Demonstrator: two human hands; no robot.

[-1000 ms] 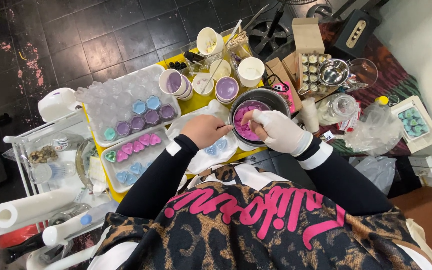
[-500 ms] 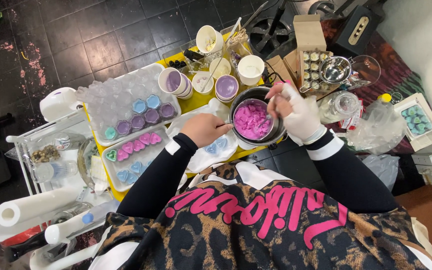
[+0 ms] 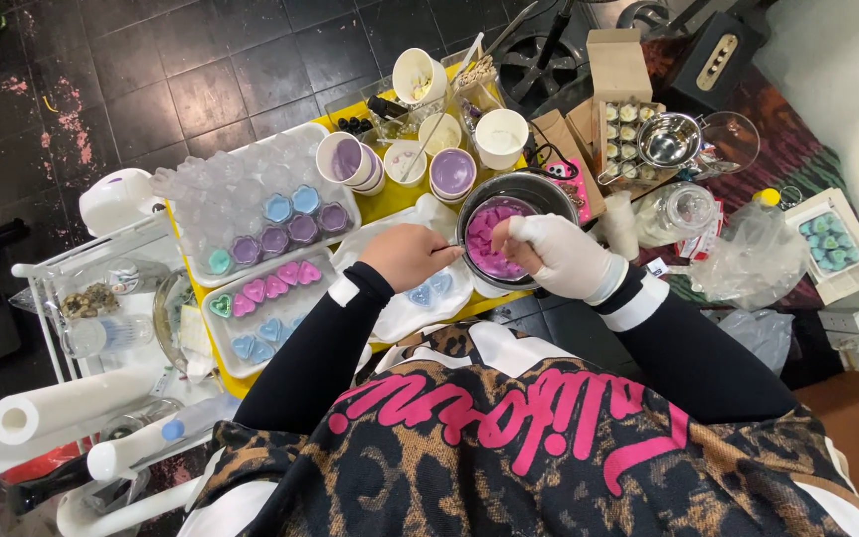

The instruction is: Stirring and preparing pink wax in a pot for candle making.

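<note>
A person's left hand [image 3: 410, 256] closes on the rim of a metal bowl [image 3: 539, 189] of pink chunks [image 3: 489, 239] at the near edge of a crowded yellow surface [image 3: 390, 211]. The gloved right hand [image 3: 554, 257] dips in, its fingers bent together over the chunks; whatever they pinch is hidden. Trays of heart moulds [image 3: 265, 303] fill the left side, cups [image 3: 452, 171] the far edge.

Black sleeves, white cuffs, leopard-print top (pink lettering), seemingly white-gloved right hand [image 3: 561, 257].
</note>
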